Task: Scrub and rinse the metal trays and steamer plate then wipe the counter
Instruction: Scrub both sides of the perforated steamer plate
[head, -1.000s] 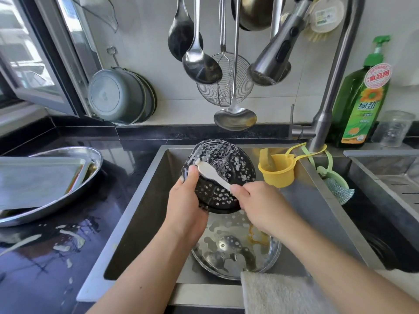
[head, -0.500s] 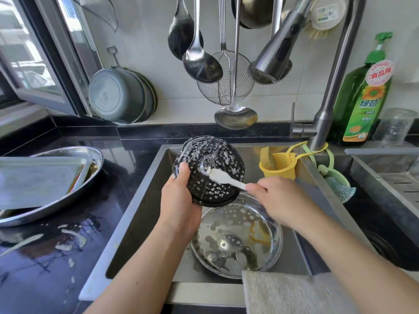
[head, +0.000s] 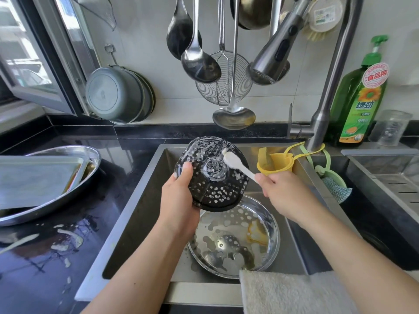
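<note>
Left hand [head: 179, 198]: bare; no glove, ring or watch showing; thumbnail short and plain
Right hand [head: 283, 196]: bare; no glove, ring or watch showing
Left forearm [head: 136, 268]: uncovered as far as the bottom edge; no sleeve in view
Right forearm [head: 353, 259]: uncovered as far as the right edge; no sleeve in view

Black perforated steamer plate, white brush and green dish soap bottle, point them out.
black perforated steamer plate [head: 217, 191], head view, lower holed face
white brush [head: 238, 165], head view, handle near head
green dish soap bottle [head: 356, 109], head view, label
</note>
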The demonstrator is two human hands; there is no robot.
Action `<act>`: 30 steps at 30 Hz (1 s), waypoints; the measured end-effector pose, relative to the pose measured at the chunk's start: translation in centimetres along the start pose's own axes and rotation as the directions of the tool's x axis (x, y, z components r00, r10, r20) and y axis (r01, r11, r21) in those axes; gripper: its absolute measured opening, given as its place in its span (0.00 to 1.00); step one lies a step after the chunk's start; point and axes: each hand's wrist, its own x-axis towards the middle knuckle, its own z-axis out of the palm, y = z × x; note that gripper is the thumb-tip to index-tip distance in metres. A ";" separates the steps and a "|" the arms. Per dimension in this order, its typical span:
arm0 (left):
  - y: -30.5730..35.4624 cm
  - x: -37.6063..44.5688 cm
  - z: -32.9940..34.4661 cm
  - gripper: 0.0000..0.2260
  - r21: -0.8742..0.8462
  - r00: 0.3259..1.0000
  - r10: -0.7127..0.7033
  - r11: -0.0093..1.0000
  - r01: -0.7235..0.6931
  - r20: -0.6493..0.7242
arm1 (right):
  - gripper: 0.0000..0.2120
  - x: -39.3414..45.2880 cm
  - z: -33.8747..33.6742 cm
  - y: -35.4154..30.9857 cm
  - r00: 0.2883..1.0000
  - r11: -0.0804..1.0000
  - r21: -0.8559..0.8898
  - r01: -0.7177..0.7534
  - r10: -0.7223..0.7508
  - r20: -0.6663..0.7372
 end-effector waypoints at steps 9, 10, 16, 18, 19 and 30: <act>-0.2 -0.2 0.1 0.14 0.044 1.000 0.002 0.999 -0.001 -0.014 | 0.25 -0.4 -0.1 -0.5 0.997 0.989 0.147 -0.005 -0.007 0.083; -0.2 -0.2 0.1 0.14 0.029 1.000 0.006 1.000 -0.005 -0.026 | 0.25 -0.6 0.1 -0.5 0.995 0.986 0.166 -0.009 -0.008 0.102; 0.1 0.2 -0.4 0.17 -0.100 0.999 -0.007 0.995 0.003 -0.039 | 0.25 -0.9 0.9 -0.8 0.991 0.983 0.172 -0.059 0.037 0.125; -0.2 -0.2 0.0 0.16 -0.045 1.000 -0.013 0.999 0.013 -0.005 | 0.25 -0.7 0.4 -0.9 0.997 0.977 0.207 -0.058 0.048 0.055; -0.4 -0.2 0.1 0.16 -0.039 1.000 -0.012 0.999 0.012 -0.003 | 0.25 -0.8 0.5 -0.9 0.997 0.974 0.217 -0.067 0.055 0.058; 0.2 -1.0 0.9 0.13 0.031 0.997 0.076 0.997 -0.075 -0.027 | 0.27 -0.3 1.4 -0.1 0.989 0.986 0.091 -0.140 0.144 -0.032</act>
